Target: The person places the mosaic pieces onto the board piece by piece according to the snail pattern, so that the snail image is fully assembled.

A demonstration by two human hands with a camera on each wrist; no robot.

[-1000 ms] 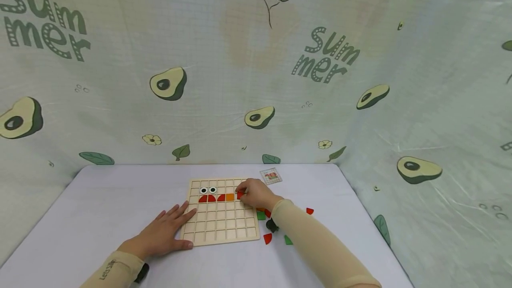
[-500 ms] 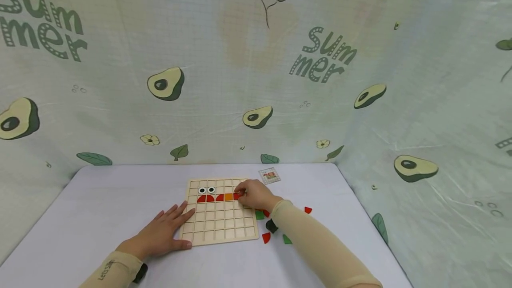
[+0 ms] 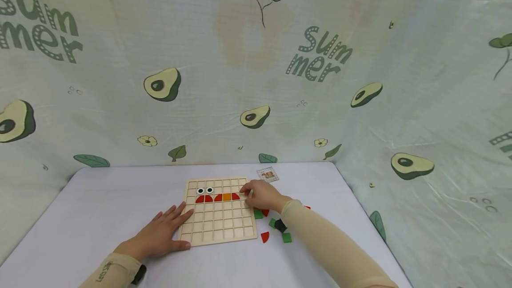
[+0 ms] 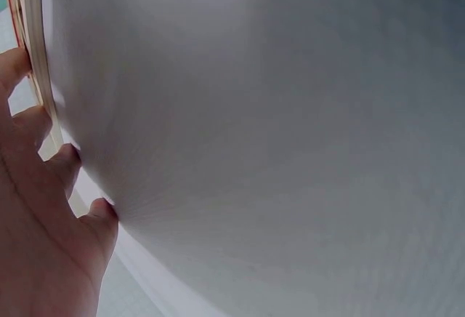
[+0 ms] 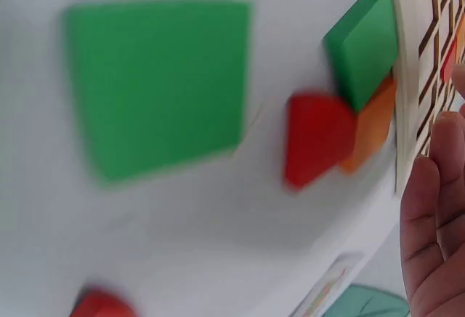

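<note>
A wooden grid board (image 3: 222,226) lies on the white table, and two white eye tiles (image 3: 205,190) sit in its upper left cells. One row lower are several red quarter-round tiles (image 3: 204,199) and an orange square tile (image 3: 227,197). My left hand (image 3: 162,232) rests flat with spread fingers on the board's left edge. My right hand (image 3: 264,195) hovers over the board's upper right, thumb and fingertips apart, just right of the last red quarter-round tile (image 3: 235,196). Nothing shows between those fingers. In the right wrist view, the right-hand fingers (image 5: 421,222) appear at the right edge.
Loose green square tiles (image 3: 286,238), a red quarter-round tile (image 3: 265,237) and an orange tile (image 5: 370,128) lie right of the board. A small picture card (image 3: 267,174) lies behind it. A printed cloth (image 3: 208,119) hangs behind the table.
My right hand has let go of the red quarter-round tile, now in the row beside the orange square, and moved slightly right. The left hand stays in place.
</note>
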